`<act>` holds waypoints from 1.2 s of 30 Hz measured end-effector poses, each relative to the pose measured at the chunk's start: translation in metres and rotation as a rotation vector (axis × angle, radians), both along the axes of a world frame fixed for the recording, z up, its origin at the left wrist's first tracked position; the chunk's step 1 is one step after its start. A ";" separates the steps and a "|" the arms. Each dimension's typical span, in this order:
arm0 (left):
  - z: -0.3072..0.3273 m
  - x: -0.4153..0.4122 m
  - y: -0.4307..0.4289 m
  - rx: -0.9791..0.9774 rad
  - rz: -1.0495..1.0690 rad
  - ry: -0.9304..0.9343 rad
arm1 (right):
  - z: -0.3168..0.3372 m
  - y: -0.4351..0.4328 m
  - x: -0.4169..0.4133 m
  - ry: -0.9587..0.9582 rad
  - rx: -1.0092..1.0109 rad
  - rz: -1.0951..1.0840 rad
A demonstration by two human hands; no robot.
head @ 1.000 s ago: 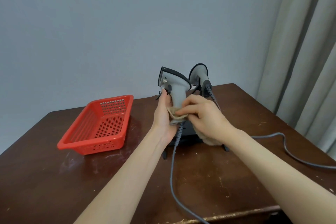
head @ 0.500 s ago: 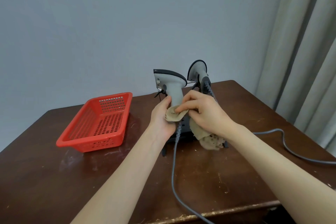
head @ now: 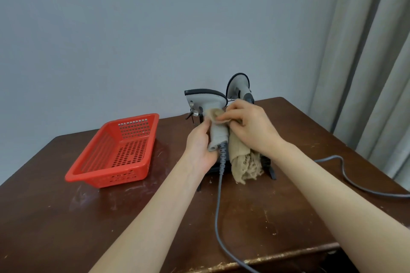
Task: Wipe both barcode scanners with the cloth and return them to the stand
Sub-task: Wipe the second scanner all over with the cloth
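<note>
One upright scanner (head: 205,99), head pointing left: left fingers (head: 204,128) grip its handle, right fingers (head: 230,113) pinch cloth (head: 241,157).

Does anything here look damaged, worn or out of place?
The cloth, which the right hand presses on the scanner, is frayed and holed at its hanging end. The table is chipped pale along its front edge.

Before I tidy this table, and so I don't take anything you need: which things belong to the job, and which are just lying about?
In the job:
held scanner, gripped by the left hand
cloth, pinched against it by the right hand
second scanner, behind
stand

Lying about:
red basket, to the left on the table
</note>
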State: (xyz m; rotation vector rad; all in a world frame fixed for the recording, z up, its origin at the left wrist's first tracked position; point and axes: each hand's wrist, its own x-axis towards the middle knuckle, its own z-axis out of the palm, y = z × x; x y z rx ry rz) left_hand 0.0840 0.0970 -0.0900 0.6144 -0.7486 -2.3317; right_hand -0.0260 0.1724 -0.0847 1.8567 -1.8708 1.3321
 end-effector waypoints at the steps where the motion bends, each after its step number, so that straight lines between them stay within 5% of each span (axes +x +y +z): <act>1: 0.000 -0.002 0.000 -0.009 0.005 0.011 | 0.003 -0.004 -0.003 -0.024 -0.012 -0.044; 10: 0.006 0.005 -0.007 -0.020 -0.028 -0.015 | -0.005 0.010 0.016 0.083 0.167 0.212; 16: 0.007 0.001 0.007 -0.114 -0.020 -0.034 | 0.018 -0.012 0.001 -0.111 -0.010 -0.149; 20: 0.005 0.009 -0.005 -0.132 -0.018 -0.086 | 0.012 0.004 0.008 -0.022 0.170 0.128; 22: 0.007 0.015 -0.010 -0.138 0.017 -0.103 | 0.012 0.015 0.007 -0.097 0.277 0.216; 26: 0.012 0.017 -0.008 -0.091 0.072 -0.086 | 0.012 0.013 -0.005 -0.433 0.022 -0.120; 28: 0.014 0.014 -0.001 -0.117 0.062 -0.126 | 0.014 0.004 0.001 -0.643 -0.023 -0.092; 36: 0.022 0.005 0.009 -0.262 0.070 -0.246 | 0.013 -0.005 0.021 -0.582 -0.021 0.045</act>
